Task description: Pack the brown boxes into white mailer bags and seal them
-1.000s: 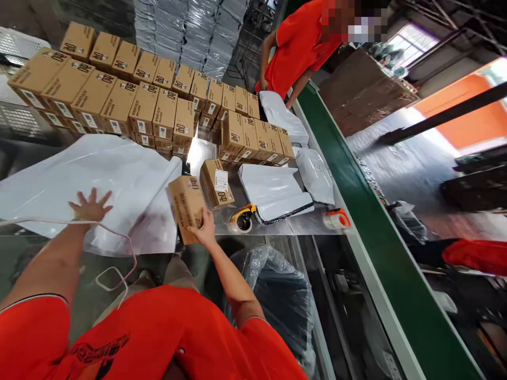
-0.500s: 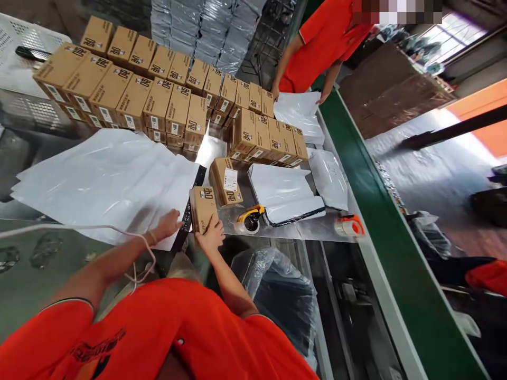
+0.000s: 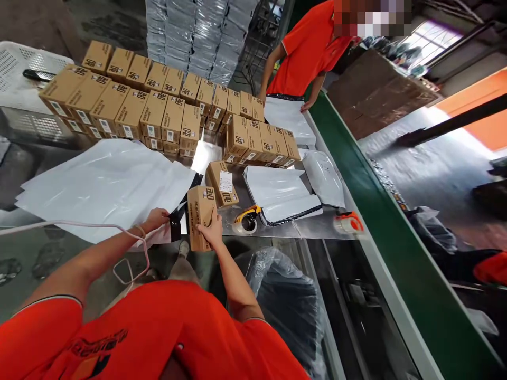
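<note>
1. White bags (image 3: 106, 179) fan across the surface's (image 3: 291, 228) left part, one corner past the front edge — thin, soft, probably slippery.
2. The person's left grip (image 3: 157, 217) pinches a bag's edge beside its black strip (image 3: 175, 227), a sensible hold.
3. A brown carton (image 3: 199, 208) juts over the front edge — likely stiff, its weight unclear; the long sides suit grasping.
4. The right grip (image 3: 213, 230) clasps its right side, thumb across the upward face.

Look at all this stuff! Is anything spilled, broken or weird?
I see nothing spilled or broken. The cord looks odd: it droops in loose loops near the left hand, where it could maybe snag. The big bags look messy, too: their corners fan out unevenly.
</note>
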The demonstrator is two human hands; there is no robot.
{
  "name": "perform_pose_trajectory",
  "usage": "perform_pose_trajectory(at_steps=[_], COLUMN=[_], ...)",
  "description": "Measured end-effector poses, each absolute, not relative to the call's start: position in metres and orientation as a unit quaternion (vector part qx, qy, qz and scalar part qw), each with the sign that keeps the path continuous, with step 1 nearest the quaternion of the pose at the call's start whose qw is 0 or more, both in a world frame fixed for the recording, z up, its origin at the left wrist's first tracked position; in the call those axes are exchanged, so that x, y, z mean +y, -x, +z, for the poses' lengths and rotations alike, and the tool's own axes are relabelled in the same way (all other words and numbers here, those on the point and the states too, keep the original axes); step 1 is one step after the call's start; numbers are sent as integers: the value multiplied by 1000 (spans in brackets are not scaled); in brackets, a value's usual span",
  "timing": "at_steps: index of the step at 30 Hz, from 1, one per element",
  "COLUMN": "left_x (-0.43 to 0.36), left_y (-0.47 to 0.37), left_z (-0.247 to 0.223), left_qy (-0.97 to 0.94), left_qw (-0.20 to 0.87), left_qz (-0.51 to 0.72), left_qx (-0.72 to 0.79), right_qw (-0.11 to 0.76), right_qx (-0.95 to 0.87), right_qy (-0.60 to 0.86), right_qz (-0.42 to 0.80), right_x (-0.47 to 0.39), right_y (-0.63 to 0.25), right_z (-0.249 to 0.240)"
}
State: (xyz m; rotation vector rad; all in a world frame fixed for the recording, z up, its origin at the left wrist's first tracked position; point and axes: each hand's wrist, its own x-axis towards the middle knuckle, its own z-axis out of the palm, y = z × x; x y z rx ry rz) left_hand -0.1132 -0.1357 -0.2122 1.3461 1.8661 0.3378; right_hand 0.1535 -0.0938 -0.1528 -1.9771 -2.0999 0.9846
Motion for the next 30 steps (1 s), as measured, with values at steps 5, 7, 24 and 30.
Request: perform_pose_trajectory(at_steps=[5, 7, 24, 30], left_x=[-155, -163, -134, -129], left_y=[120, 117, 72, 101], left_z=[-206, -205, -187, -175], left_qy=[-563, -576, -527, -509], left_qw=[420, 432, 366, 297], left_qz=[139, 125, 90, 129], left_qx=[698, 683, 762, 797], right_qw=[-4, -46, -89, -98], right_qx=[-720, -707, -698, -697], right_qy=[622, 644, 663, 662], right_qz=[309, 288, 255, 259], right_x=[-108, -117, -154, -154], right_y=[-144, -147, -170, -167], right_z=[-139, -140, -173, -168])
